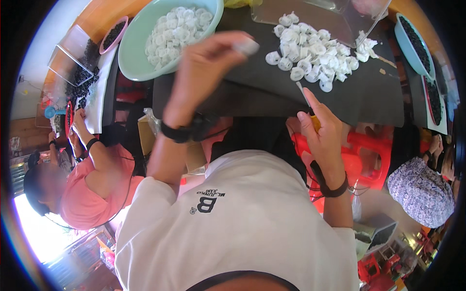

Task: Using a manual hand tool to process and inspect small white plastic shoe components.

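Clearly, a small white piece (246,46) is pinched between the thumb and fingertips of the left hand (206,72), which is raised over the near left part of the dark mat (252,87). A thin pale blade or stick (303,93) is gripped by the right hand (320,128), its fingers closed round a yellowish handle that is mostly hidden, with the forefinger laid along the tool and the tip pointing toward the pile of white pieces (313,48) farther back on the mat.

The pinched piece is judged to be very light and thin-walled, like a small hollow cup or ring, probably soft or slightly springy rather than stiff. It could be crushed or bent by hard pressure, so a light pinch on opposite sides of its rim is thought best; its exact material cannot be told.

More of the same white pieces are heaped in a pale green bowl (133,58) to the left of the mat. Dark small bits are held in a pink dish (112,35) and a blue-green bowl (412,41), and another person's hand (80,123) is seen at work at the far left.
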The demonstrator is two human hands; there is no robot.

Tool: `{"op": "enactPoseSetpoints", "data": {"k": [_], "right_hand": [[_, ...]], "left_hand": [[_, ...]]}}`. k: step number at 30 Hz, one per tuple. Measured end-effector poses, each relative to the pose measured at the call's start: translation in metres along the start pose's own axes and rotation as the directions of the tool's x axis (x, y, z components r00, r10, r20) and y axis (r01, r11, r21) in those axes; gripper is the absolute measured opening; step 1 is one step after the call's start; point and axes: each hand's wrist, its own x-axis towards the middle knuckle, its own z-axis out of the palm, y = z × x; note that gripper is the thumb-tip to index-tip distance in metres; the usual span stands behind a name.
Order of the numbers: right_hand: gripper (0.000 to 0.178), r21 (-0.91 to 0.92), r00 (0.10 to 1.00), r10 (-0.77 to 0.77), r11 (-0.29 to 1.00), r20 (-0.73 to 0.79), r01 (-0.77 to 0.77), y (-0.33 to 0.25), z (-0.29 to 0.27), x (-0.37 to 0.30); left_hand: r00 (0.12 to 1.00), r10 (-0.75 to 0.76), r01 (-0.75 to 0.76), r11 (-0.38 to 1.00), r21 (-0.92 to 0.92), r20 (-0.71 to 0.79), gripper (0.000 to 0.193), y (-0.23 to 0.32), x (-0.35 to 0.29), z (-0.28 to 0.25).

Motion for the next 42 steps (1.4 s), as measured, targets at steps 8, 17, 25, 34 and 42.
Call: {"op": "enactPoseSetpoints", "data": {"k": [8,17,25,34,42], "right_hand": [[0.046,0.140,0.984,0.026,0.990,-0.175,-0.002,0.042,-0.004,0.013],[0.048,0.197,0.988,0.091,0.978,-0.124,-0.065,0.039,-0.007,0.012],[0.051,0.235,0.987,0.120,0.968,-0.108,-0.092,0.030,-0.007,0.015],[0.056,0.455,0.994,0.010,0.889,-0.111,0.042,0.006,0.016,0.038],[0.061,0.521,0.976,0.195,0.846,-0.095,-0.119,-0.001,0.021,0.040]], "left_hand": [[0.899,0.433,-0.211,0.562,0.800,-0.067,0.038,0.004,0.040,-0.051],[0.916,0.174,-0.350,0.786,0.510,0.362,0.025,-0.031,0.015,0.092],[0.938,0.071,-0.213,0.890,0.403,0.339,0.019,-0.028,0.013,0.075],[0.893,-0.240,0.396,0.820,-0.412,0.380,0.019,-0.031,-0.021,0.060],[0.916,-0.179,0.313,0.878,-0.362,0.359,0.031,-0.031,-0.028,0.060]]}}
